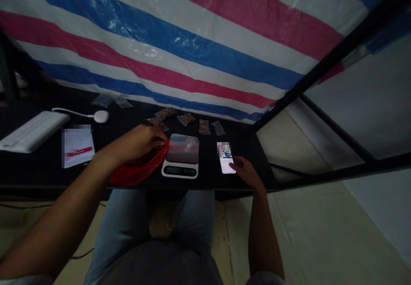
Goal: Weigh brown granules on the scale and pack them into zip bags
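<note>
My left hand (pixel 143 143) rests on the top of a red plastic bag (pixel 136 170) on the black table, fingers curled at its opening; what they hold is hidden. To its right stands a small digital kitchen scale (pixel 181 155) with a bare platform. My right hand (pixel 245 170) lies on the table at the lower edge of a lit smartphone (pixel 226 160), a finger touching its screen. Several small clear packets filled with brown bits (pixel 186 119) lie behind the scale.
A white keyboard (pixel 32 131), a white round device with a cable (pixel 101 116) and a white paper with a red pen (pixel 77 148) lie at the left. Empty clear bags (pixel 105 101) lie farther back. A striped tarp (pixel 192 41) hangs behind the black table (pixel 41 169).
</note>
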